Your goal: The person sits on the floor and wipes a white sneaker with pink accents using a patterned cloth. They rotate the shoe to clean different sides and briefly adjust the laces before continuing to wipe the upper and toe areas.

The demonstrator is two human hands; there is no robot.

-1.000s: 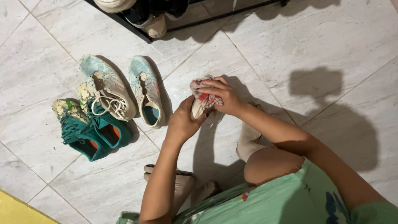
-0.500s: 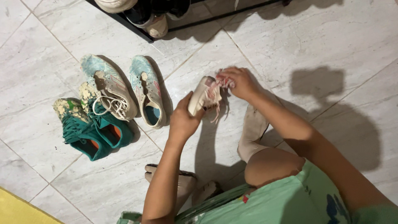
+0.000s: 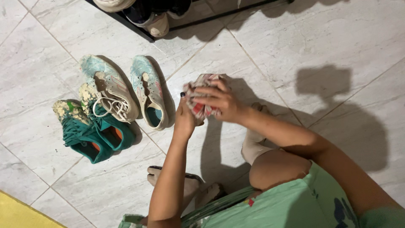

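Observation:
My left hand [image 3: 184, 117] grips a small pale shoe that is almost wholly hidden behind both hands and the cloth. My right hand [image 3: 219, 100] presses a red and white patterned cloth [image 3: 198, 86] over that shoe, above the tiled floor at the middle of the view. I sit on the floor with my knee [image 3: 274, 166] and foot [image 3: 257, 141] just below the hands.
To the left on the pale marble tiles [image 3: 295, 46] lie a pair of pale blue and beige sneakers [image 3: 110, 90] and a pair of teal sneakers [image 3: 86, 133]. A black shoe rack [image 3: 145, 19] with shoes stands at the top. A yellow mat corner [image 3: 17, 213] shows bottom left.
My right hand slid the cloth from the shoe's far end back over the whole shoe, covering it. The left hand kept hold and turned slightly.

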